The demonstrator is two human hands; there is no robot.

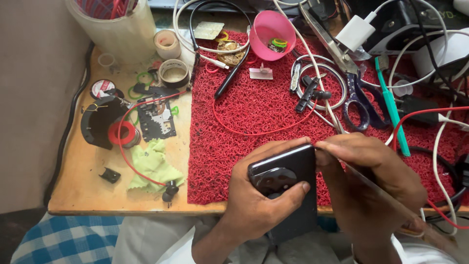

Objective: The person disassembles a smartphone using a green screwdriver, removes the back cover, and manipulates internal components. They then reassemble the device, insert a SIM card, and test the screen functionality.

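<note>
A light wooden workbench [83, 190] carries a red looped-fibre mat [264, 112] strewn with cables, seen from above. At the bench's near edge, over the mat's front border, the left hand [259, 203] grips a glossy black smartphone [286, 183] back-up, thumb across its round camera housing and fingers curled over the top edge. The right hand [371, 181] pinches a thin metal prying tool [376, 188] against the phone's upper right corner, fingers closed together on the shaft. Behind, a tall translucent plastic tub [122, 29] stands at the bench's far left corner, a round pink plastic bowl [272, 30] sits at the mat's far edge, and blue-handled steel scissors [359, 93] lie to the right. A crumpled yellow-green cleaning cloth [154, 164] lies on bare wood beside a bare phone circuit board [157, 119]. A small white rectangular label tab [261, 73] lies below the bowl; a round white-and-red labelled disc [102, 88] sits near the left edge.
</note>
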